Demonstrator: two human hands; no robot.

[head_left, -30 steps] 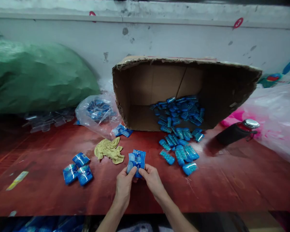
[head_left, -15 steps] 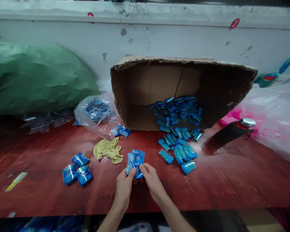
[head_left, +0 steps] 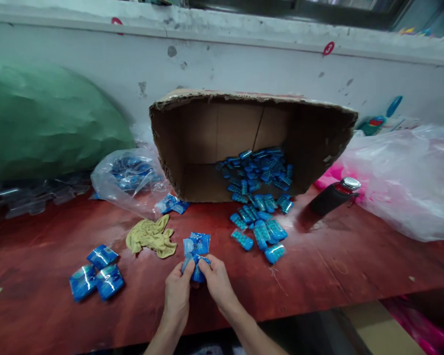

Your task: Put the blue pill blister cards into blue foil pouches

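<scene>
Both hands meet near the front of the red table, pinching a small blue printed plastic packet (head_left: 197, 272) between them. My left hand (head_left: 177, 290) has its thumb on the packet's left side. My right hand (head_left: 219, 282) grips the right side the same way. Just beyond the fingertips lie flat blue printed packets (head_left: 200, 241). To the left, three filled, shiny blue packs (head_left: 109, 282) sit together. Right of the hands are several clear packs with blue ends and turquoise beads (head_left: 261, 234); more of them spill from the cardboard box (head_left: 192, 182). The undersides of my fingers are hidden.
A crumpled yellow cloth (head_left: 151, 236) lies left of the hands. Behind it is a clear bag (head_left: 107, 172) of blue packets. A dark bottle (head_left: 329, 198) stands right of the box, beside a large translucent bag (head_left: 399, 182). A big green sack (head_left: 48, 123) fills the back left.
The view has swung to the right, so things sit further left. My hands have drawn nearer the table's front edge with the blue packet, away from the flat packets, and the packet looks more bunched.
</scene>
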